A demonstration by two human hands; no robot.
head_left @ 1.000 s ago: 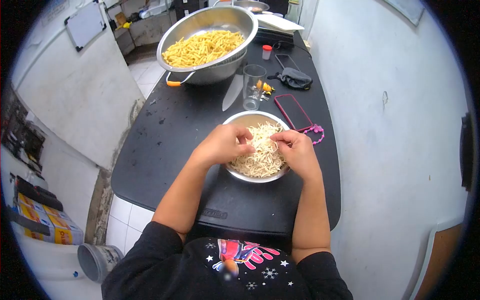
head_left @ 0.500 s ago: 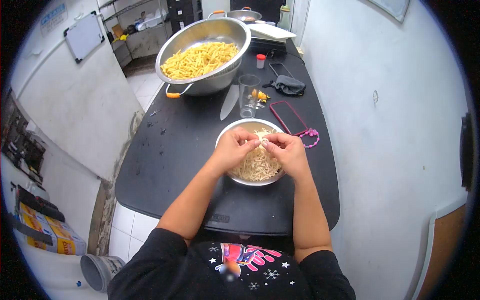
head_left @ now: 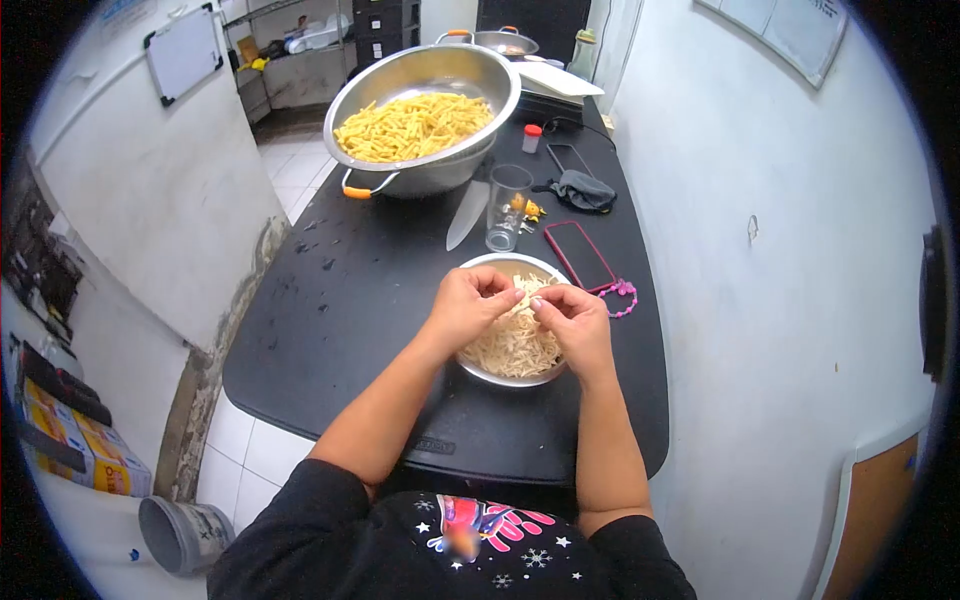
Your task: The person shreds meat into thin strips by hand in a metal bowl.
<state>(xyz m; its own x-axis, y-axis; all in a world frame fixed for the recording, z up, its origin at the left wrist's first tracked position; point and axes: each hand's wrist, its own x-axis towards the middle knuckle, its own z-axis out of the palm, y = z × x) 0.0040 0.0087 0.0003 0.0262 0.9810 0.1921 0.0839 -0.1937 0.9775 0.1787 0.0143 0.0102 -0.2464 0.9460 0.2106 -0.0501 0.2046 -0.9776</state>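
A metal bowl [head_left: 515, 381] full of pale, stringy shredded food [head_left: 512, 347] stands near the front of the black table. Over its far half, my left hand [head_left: 468, 305] pinches a pale shred between thumb and fingertips. My right hand [head_left: 582, 325] faces it from the other side, thumb and forefinger also closed on a pale shred. A small gap separates the two sets of fingertips. The shreds' exact kind is hard to make out, and my hands hide part of the bowl's rim.
Behind the bowl stand a clear glass [head_left: 507, 205], a knife [head_left: 468, 215] and a red-cased phone [head_left: 580, 256] with a pink beaded strap [head_left: 620, 298]. A large tilted steel basin [head_left: 490, 82] holds yellow cut strips [head_left: 415, 127]. A wall [head_left: 740, 330] borders the table's right.
My fingertips have drawn slightly apart above the bowl; they were close together before. The whole view has shifted a little with my head.
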